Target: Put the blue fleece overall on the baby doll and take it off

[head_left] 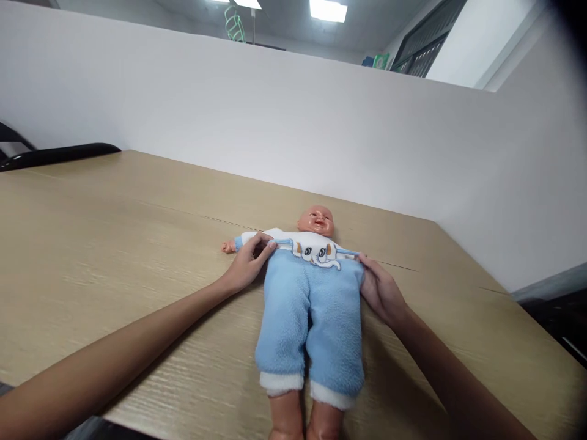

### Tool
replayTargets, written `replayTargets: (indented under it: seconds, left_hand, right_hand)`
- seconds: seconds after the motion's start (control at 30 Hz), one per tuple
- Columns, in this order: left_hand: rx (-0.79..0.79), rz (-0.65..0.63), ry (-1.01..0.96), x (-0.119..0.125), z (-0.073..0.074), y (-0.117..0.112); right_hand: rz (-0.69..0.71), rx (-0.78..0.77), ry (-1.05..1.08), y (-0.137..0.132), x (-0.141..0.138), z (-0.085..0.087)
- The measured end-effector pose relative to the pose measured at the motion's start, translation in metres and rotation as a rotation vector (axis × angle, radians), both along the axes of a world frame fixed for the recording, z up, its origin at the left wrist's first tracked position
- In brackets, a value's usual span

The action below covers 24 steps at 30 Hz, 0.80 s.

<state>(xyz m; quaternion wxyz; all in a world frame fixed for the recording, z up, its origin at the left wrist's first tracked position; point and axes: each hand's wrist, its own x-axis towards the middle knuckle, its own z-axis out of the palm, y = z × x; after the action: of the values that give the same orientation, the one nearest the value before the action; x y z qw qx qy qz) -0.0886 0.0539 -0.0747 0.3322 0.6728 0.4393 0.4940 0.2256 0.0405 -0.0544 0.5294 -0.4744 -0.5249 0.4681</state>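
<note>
A baby doll (316, 221) lies on its back on the table, its head toward the wall and its bare legs toward me. It wears a white top and light blue fleece trousers (287, 311) with white cuffs and an elephant face on the front. My left hand (250, 261) pinches the trousers' waistband at its left corner, between thumb and fingers. At the opposite corner my right hand (381, 286) grips the waistband, thumb on top. The band is stretched straight between both hands. One doll arm sticks out past my left hand; the other is hidden.
The wooden table (114, 244) runs back to a white partition wall (257, 116). A black chair (59, 156) stands at the far left edge. Another dark object (557, 311) is at the right edge, only partly visible.
</note>
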Motion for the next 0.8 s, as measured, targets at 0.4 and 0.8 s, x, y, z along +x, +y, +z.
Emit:
replayTargets:
  seconds: [0.4,0.8]
  left_hand:
    - [-0.027,-0.011,-0.014,-0.003,-0.002,0.001]
    - [0.100,0.021,0.010,-0.001,-0.003,-0.007]
  right_hand:
    - [-0.103,0.164,-0.440,0.030,-0.017,0.031]
    - [0.683,0.487,-1.226,0.109,-0.152,0.070]
